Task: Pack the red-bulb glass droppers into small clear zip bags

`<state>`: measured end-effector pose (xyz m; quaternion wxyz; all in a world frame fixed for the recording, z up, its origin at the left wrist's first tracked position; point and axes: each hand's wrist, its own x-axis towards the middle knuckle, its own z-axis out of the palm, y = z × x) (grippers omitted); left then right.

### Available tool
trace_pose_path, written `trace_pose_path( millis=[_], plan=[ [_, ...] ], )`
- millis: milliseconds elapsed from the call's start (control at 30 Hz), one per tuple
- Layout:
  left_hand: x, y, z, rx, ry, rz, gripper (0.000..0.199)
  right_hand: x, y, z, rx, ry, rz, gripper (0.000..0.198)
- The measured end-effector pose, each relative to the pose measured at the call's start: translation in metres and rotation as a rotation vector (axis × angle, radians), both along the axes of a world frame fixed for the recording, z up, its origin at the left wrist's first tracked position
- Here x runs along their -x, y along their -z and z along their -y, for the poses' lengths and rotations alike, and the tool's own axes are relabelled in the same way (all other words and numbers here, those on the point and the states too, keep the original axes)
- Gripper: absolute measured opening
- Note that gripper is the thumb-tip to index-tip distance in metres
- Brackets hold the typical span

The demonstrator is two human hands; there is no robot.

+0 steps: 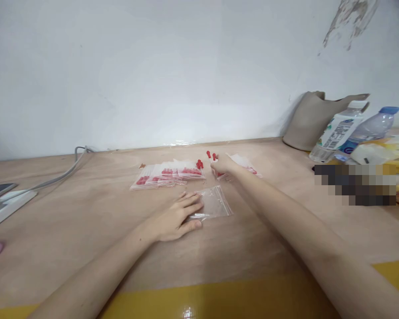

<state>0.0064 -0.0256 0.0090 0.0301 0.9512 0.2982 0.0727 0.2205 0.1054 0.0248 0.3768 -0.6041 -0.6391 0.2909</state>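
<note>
My left hand (179, 217) lies flat on the table, fingers stretched out over the left edge of a clear zip bag (214, 203). My right hand (223, 164) reaches farther back with its fingers curled together at small droppers with red rubber bulbs (209, 154); their thin stems run down to the fingertips. Just left of it are a few more red-bulbed droppers (200, 164). Behind my left hand, several filled zip bags (168, 173) overlap in a row, red bulbs showing through the plastic. Another bag (241, 161) with red pieces lies partly behind my right hand.
Along the back runs a white wall (186, 66). On the right stand a grey-beige container (304, 119), a labelled bottle (337, 133), a blue-capped bottle (374, 126) and yellow packaging (389, 153). At left are a grey cable (64, 173), a white power strip (15, 206) and a phone (0, 190).
</note>
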Motion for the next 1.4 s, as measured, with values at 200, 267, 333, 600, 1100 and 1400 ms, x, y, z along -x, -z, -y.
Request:
trace_pose_path(
  millis=[200,267,333,600,1100,1400],
  plan=[
    [-0.002,0.008,0.001,0.12,0.003,0.016,0.056,-0.043,0.008,0.051,0.039,-0.147,-0.041,0.031],
    [-0.004,0.009,0.001,0.122,0.004,0.03,0.054,-0.052,0.019,0.069,0.07,-0.212,-0.093,0.032],
    [-0.005,0.01,0.002,0.117,-0.004,0.04,0.051,-0.056,0.029,0.081,0.108,-0.232,-0.15,0.035],
    [-0.007,0.017,0.003,0.022,-0.073,0.193,0.033,-0.064,0.037,0.089,0.214,-0.234,-0.139,0.038],
    [-0.006,0.021,0.002,0.026,-0.068,0.268,0.04,-0.052,0.042,0.114,-0.08,-0.084,-0.569,0.098],
    [-0.008,0.019,0.002,0.03,-0.085,0.24,0.04,-0.041,0.055,0.104,-0.186,-0.01,-0.621,0.087]
  ],
)
